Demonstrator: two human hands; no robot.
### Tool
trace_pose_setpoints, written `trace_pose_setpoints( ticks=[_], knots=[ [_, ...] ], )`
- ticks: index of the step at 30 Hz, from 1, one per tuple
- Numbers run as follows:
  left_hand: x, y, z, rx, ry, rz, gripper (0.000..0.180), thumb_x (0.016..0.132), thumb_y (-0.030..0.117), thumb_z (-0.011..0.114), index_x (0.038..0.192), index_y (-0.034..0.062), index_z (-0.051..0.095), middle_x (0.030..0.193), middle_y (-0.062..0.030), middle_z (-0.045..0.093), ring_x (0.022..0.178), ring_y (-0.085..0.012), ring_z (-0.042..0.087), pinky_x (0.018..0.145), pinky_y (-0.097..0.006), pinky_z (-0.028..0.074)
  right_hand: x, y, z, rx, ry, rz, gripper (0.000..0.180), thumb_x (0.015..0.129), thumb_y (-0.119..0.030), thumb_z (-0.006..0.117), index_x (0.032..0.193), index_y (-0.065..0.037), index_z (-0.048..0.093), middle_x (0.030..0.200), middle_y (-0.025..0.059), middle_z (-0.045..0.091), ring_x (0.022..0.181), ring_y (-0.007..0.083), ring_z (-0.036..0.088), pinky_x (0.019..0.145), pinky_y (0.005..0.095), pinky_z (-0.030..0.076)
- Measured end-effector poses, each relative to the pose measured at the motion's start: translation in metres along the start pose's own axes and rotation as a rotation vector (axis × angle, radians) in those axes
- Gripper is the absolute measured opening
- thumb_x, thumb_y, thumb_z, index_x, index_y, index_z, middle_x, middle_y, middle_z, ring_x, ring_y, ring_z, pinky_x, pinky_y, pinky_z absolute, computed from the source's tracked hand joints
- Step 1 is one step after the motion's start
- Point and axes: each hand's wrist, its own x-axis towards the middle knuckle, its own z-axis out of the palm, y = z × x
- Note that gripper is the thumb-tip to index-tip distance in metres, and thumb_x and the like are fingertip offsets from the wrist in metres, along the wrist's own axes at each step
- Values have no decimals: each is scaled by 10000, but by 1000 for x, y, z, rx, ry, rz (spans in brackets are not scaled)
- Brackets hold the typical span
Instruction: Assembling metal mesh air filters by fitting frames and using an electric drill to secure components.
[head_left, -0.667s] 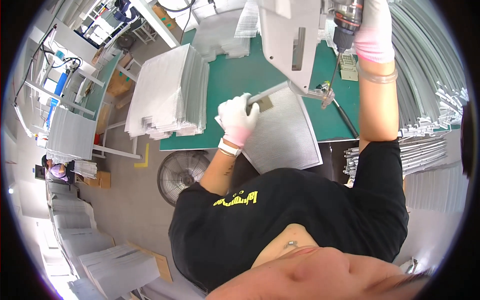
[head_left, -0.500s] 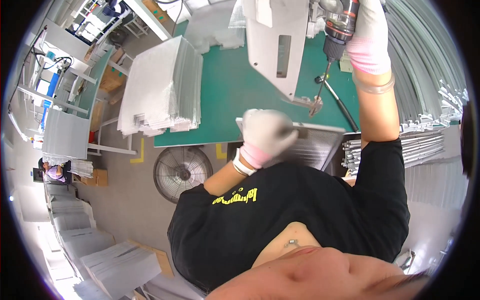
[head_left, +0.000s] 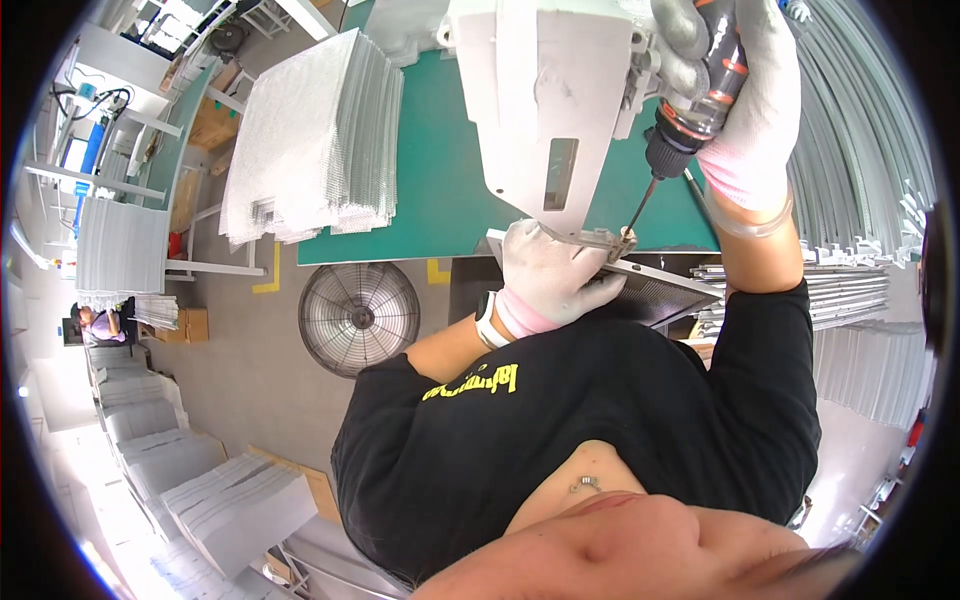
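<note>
My right hand (head_left: 765, 120), in a white glove with a pink cuff, is wrapped round a black power screwdriver (head_left: 700, 100). Its long bit (head_left: 643, 205) points down to a small metal jaw at the tip of a pale grey screw-feeding machine (head_left: 525, 110). That tip meets the frame edge of a framed mesh panel (head_left: 668, 290). Gloved alike, my left hand (head_left: 555, 275) grips the panel just left of the tip, thumb on the near side. The panel is tilted at the table's near edge, and part of it is hidden behind the hand.
A green-topped table (head_left: 430, 190) carries a tall stack of mesh sheets (head_left: 300, 140) on its left. Long metal strips (head_left: 850, 130) lie at the right, with more bars (head_left: 820, 300) below. A floor fan (head_left: 360, 318) stands left of me. Far left, a person (head_left: 100, 322) is beside stacked panels.
The machine and screwdriver have come nearer to me, bringing the tip onto the panel frame. My left hand, blurred before, now steadies the panel beside the tip. The panel has tilted flatter.
</note>
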Motion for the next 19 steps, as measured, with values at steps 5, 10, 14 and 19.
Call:
trace_pose_setpoints(
  ticks=[5,10,14,19],
  knots=[
    [-2,4,14,-114,49,-30,359,694,331,805,1005,159,753,735,29,598,651,-148,585,568,-367,398,-30,18,43,-550,374,287,323,1041,-316,515,877,-42,564,765,54,579,562,104,521,532,265,433],
    [-13,0,22,-218,-112,73,351,797,288,745,1124,167,709,776,-21,465,740,-185,534,632,-346,422,-36,26,36,-400,410,251,640,1002,-461,577,1380,27,407,650,30,512,477,86,475,444,220,392],
    [-13,2,21,-146,-147,69,308,803,329,750,1063,172,703,779,-12,496,763,-176,542,647,-353,422,-46,28,32,-381,419,240,669,966,-484,619,1349,25,416,648,36,522,458,80,466,416,212,377],
    [-33,-20,39,-129,-398,-19,388,815,439,762,1089,176,687,832,7,556,771,-200,553,688,-396,440,-51,36,28,-329,410,209,719,905,-523,690,1298,21,432,644,47,539,426,70,450,369,199,353]
  ],
)
